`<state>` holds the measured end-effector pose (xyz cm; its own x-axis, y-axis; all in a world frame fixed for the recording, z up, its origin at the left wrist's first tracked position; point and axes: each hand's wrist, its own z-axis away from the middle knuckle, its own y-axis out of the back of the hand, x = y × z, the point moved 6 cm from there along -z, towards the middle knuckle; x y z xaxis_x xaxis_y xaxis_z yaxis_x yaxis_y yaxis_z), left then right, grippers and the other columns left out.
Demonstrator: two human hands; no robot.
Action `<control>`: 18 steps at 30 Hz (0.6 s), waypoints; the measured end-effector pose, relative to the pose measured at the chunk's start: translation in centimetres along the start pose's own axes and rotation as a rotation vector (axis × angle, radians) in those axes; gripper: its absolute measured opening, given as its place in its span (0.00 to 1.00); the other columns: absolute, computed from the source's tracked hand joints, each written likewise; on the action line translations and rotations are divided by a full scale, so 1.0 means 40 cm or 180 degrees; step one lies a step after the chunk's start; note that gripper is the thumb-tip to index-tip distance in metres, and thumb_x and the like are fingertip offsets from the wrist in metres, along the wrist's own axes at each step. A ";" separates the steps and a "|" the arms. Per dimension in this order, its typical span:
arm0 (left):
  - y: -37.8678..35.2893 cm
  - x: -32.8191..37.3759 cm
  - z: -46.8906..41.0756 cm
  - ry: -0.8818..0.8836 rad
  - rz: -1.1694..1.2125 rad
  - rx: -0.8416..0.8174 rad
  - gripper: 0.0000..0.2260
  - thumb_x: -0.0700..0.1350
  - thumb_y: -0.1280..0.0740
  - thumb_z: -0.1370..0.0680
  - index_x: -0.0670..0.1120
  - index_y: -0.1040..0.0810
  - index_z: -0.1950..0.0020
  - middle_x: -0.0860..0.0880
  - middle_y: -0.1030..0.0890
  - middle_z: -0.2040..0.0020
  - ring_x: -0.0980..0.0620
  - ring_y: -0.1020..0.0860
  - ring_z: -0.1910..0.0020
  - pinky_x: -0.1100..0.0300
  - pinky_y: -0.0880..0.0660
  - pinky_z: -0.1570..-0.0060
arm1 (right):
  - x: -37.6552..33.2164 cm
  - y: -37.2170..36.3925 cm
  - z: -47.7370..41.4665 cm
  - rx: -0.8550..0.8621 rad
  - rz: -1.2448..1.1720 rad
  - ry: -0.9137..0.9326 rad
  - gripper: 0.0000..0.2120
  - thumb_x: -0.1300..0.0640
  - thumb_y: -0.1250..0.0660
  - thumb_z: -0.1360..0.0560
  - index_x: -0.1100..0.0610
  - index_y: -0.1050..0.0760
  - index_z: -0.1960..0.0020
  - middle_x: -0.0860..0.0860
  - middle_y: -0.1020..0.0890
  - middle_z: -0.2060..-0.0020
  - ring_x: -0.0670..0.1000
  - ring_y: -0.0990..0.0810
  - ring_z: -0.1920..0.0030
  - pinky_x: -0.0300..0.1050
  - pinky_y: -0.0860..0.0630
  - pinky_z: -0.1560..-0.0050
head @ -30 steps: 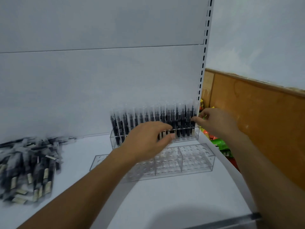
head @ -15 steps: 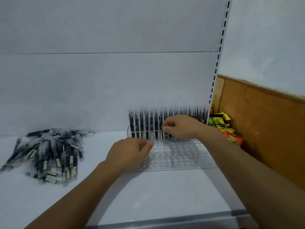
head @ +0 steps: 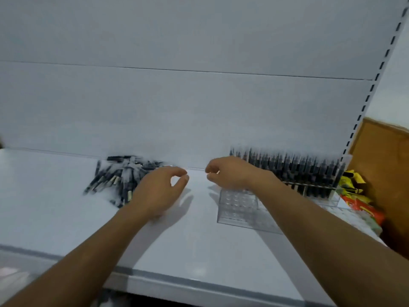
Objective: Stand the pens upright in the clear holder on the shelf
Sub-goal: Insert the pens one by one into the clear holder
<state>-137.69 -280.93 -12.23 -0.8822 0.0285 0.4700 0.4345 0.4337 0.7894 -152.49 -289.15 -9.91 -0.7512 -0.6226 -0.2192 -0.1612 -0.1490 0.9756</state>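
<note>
The clear holder (head: 238, 206) stands on the white shelf (head: 199, 244), and I place everything else from it. Its back tier is packed with a row of standing pens (head: 287, 171): dark barrels upright, long axes vertical, and what look like pale caps at the top, blurred against the back panel (head: 177, 107). Its lower front tier shows bare holes where my forearm does not hide it.

Well to the left of the holder lies the loose pile of pens (head: 119, 178), flat on the shelf close to the back panel. Their long axes cross one another, and many slant from the panel towards the shelf's front edge with their pale ends nearer me. The blur keeps me from telling single pens apart.

My left hand (head: 159, 189) hovers between the pile and the holder, at the pile's right edge, fingers loosely curled, thumb and forefinger tips almost meeting, with nothing visible between them. My right hand (head: 230, 173) is over the holder's left end, in front of the first standing pens, its fingers curled inward; I cannot tell whether they pinch anything.

Just right of the holder sit yellow and orange snack packets (head: 354, 193) against a wooden panel (head: 387, 165), and the slotted upright (head: 365, 107) rises behind the holder's right end
</note>
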 end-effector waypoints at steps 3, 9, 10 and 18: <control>0.069 -0.130 0.039 0.0161 -0.0153 0.0399 0.14 0.53 0.37 0.21 0.51 0.21 0.38 0.53 0.20 0.41 0.52 0.23 0.42 0.56 0.28 0.43 | -0.122 -0.057 -0.035 0.0044 -0.0132 0.0307 0.18 0.50 0.44 0.18 0.50 0.31 0.30 0.51 0.28 0.31 0.53 0.29 0.34 0.46 0.33 0.37; 0.048 -0.286 0.111 0.0750 -0.0503 -0.0183 0.26 0.59 0.44 0.19 0.50 0.37 0.24 0.50 0.40 0.22 0.52 0.44 0.24 0.56 0.46 0.26 | -0.262 -0.217 -0.065 0.0162 -0.0667 0.0592 0.18 0.42 0.42 0.21 0.47 0.28 0.35 0.48 0.28 0.38 0.54 0.28 0.37 0.52 0.29 0.38; 0.040 -0.289 0.115 0.0743 -0.0492 -0.0252 0.26 0.59 0.45 0.19 0.50 0.39 0.23 0.50 0.43 0.22 0.53 0.46 0.23 0.56 0.48 0.26 | -0.269 -0.238 -0.064 0.0166 -0.0672 0.0619 0.20 0.40 0.43 0.21 0.47 0.30 0.33 0.47 0.30 0.35 0.53 0.29 0.36 0.51 0.30 0.36; 0.053 -0.294 0.116 0.0779 -0.0130 0.0050 0.22 0.54 0.41 0.19 0.53 0.34 0.25 0.54 0.33 0.26 0.58 0.36 0.29 0.64 0.39 0.35 | -0.239 -0.268 -0.063 0.0790 -0.1115 0.0566 0.22 0.44 0.39 0.20 0.51 0.29 0.29 0.44 0.32 0.29 0.46 0.32 0.31 0.38 0.37 0.33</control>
<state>-127.26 -276.16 -17.93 -0.8279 -0.2075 0.5210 0.3949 0.4439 0.8043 -141.95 -283.55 -18.31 -0.5063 -0.6927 -0.5136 -0.5504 -0.1990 0.8109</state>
